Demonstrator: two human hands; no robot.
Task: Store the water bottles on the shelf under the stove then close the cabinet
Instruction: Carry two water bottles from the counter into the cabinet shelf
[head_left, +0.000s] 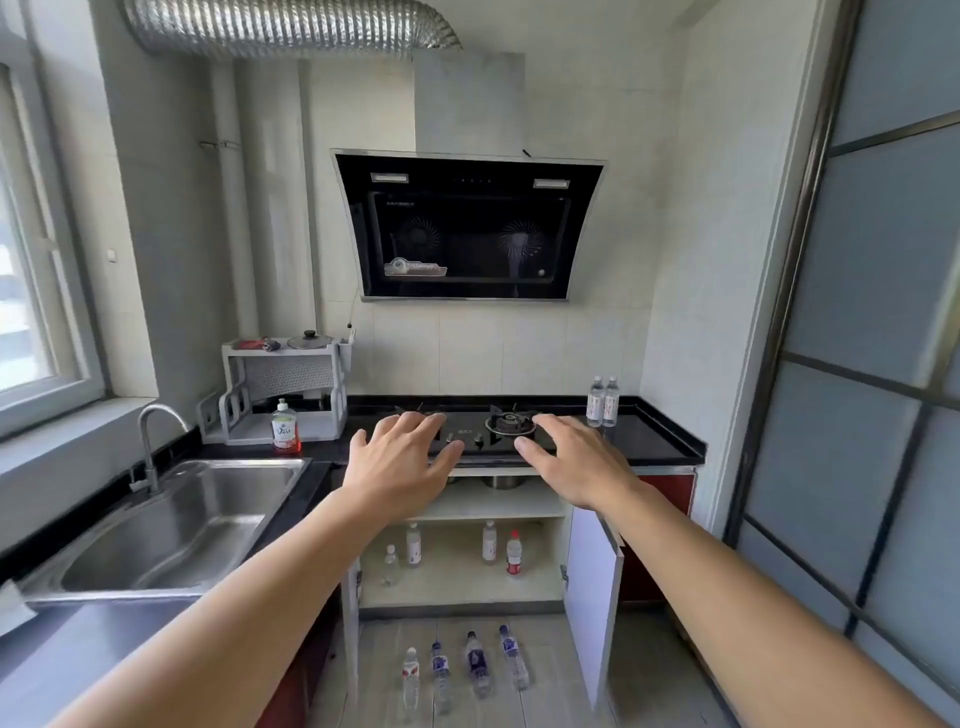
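Both hands out over the gas stove (485, 434), empty: left hand (400, 465) and right hand (574, 462) with fingers spread. Cabinet doors (592, 597) stand open below. Four bottles (488, 541) upright on the lower shelf (one red-capped). Four water bottles (470, 667) on the floor in front; two more (602, 401) on the counter, right.

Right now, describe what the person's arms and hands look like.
Both forearms are bare, with no sleeves in view. The left hand and right hand wear no gloves, rings, watch or bracelet that shows. Nails look short and unpainted.
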